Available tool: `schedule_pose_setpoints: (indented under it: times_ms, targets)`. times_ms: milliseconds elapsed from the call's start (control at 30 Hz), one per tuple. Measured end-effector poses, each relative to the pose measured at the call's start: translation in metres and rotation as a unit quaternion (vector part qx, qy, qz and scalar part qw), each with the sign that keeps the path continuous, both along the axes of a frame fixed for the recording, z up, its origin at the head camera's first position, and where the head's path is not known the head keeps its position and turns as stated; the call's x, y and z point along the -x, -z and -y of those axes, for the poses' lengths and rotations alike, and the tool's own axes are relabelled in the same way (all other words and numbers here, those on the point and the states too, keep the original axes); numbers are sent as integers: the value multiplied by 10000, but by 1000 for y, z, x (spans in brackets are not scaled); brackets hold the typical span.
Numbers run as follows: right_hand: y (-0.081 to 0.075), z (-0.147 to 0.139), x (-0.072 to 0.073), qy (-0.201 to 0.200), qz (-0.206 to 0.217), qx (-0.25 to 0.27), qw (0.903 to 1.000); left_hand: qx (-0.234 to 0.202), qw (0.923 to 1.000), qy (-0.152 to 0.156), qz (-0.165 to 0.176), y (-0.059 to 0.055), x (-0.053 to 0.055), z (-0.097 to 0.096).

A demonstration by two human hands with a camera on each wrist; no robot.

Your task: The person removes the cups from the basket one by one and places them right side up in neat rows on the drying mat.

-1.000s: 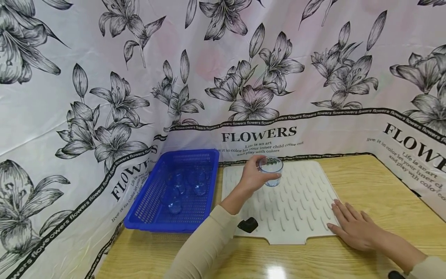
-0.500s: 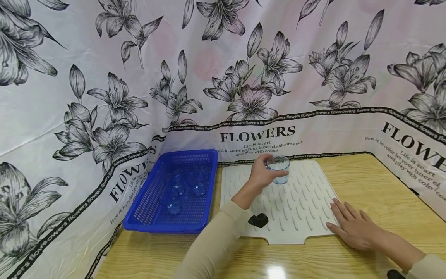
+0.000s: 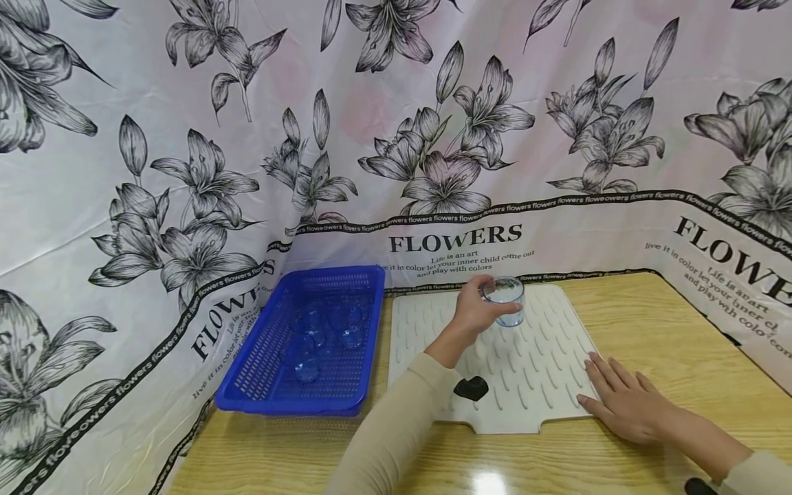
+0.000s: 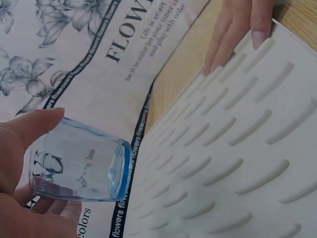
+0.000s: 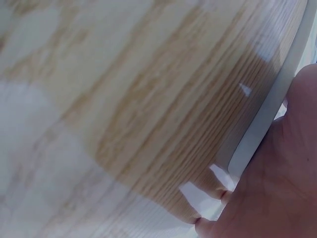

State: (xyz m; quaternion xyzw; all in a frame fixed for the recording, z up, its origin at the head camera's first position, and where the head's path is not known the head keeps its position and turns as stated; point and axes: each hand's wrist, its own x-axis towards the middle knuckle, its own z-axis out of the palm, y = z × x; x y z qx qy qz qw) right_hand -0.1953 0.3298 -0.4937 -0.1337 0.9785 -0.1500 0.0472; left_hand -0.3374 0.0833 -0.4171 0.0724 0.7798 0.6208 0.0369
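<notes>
My left hand (image 3: 478,309) holds a clear bluish drinking glass (image 3: 512,313) above the back part of a white ridged drying mat (image 3: 427,344). In the left wrist view, the thumb and fingers wrap the sides of the glass (image 4: 84,161), and its blue-tinted base faces the mat (image 4: 198,148). My right hand (image 3: 631,405) lies flat with straight fingers at the mat's right edge, fingertips on the border. The right wrist view shows part of that hand (image 5: 277,178) beside the mat's pale edge (image 5: 262,124).
A blue perforated plastic basket (image 3: 365,405) stands left of the mat with several clear glasses (image 3: 306,364) inside. A flower-printed curtain (image 3: 458,261) hangs behind and along the left side of the wooden table (image 3: 631,309). A black strap piece (image 3: 471,388) sits at the left wrist.
My left hand has carried the glass to the right over the mat, away from the basket. The right hand has stayed at the mat's right edge.
</notes>
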Motion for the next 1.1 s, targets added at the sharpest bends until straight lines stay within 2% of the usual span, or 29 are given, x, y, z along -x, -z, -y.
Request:
schedule_pose_setpoints:
  times_ms: [333, 633, 933, 1100]
  targets:
    - [1, 0, -1, -5, -43, 9, 10000, -71, 9999, -100, 113, 10, 7, -18]
    - [0, -1, -2, 7, -60, -29, 10000, -4, 9999, -131, -78, 16, 13, -35]
    - [-3, -1, -2, 20, 118, 89, 9999, -129, 9996, -245, 63, 34, 12, -52]
    - [-3, 0, -2, 32, 116, 90, 9999, -123, 9997, -218, -62, 41, 15, -57]
